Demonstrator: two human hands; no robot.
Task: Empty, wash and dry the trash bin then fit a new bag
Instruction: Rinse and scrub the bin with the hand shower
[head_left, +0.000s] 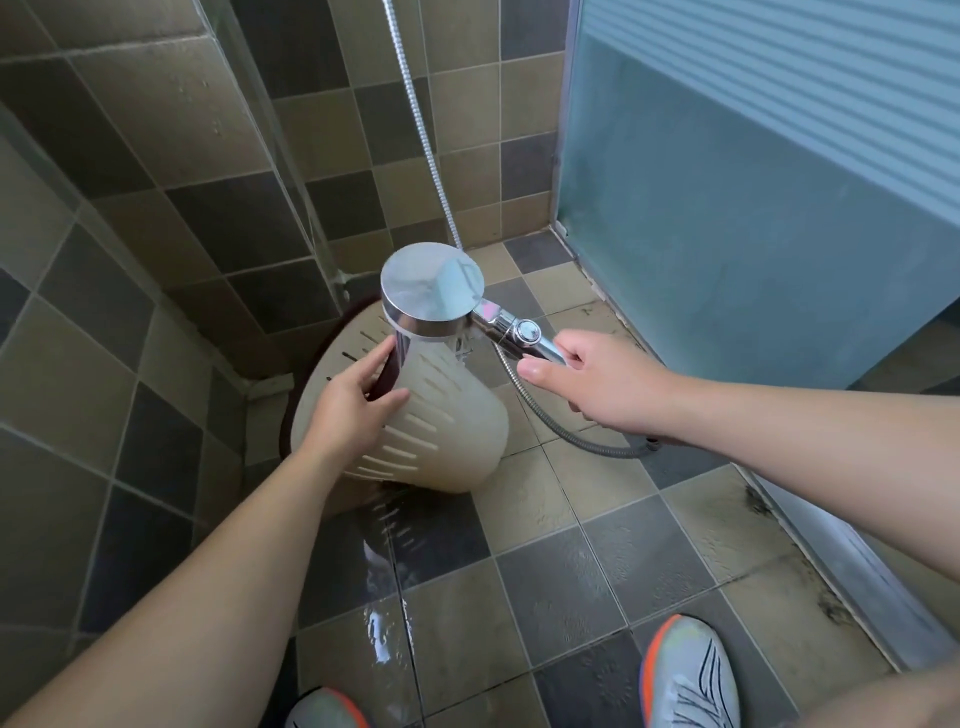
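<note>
Right hand (597, 379) gripping the handle of a chrome handheld shower head (434, 291), fingers curled round the handle and thumb lying along its near side, just behind the round button on the neck. Round face of the shower head pointing down and leftward at the bin; whether water is leaving it cannot be told. Ribbed metal hose (415, 104) running up the wall from behind the shower head, a second loop curving under the right hand across the floor.

Left hand (353, 410) holding the cream plastic trash bin with slotted sides (447, 426), fingers hooked over an edge at the upper part of the bin beneath the shower head, thumb pressing on the outer slotted wall. Bin lying tilted on its side in the corner of the shower, dark reddish rim (291, 410) turned toward the left wall, closed base facing right and toward the camera.

Wet checkered tile floor in tan and dark grey (597, 571) carrying a streak of water running from under the bin toward the camera. Matching tiled walls behind and to the left; frosted glass sliding door (753, 208) standing at right. Two light sneakers with orange trim (691, 675) showing at the bottom edge.
</note>
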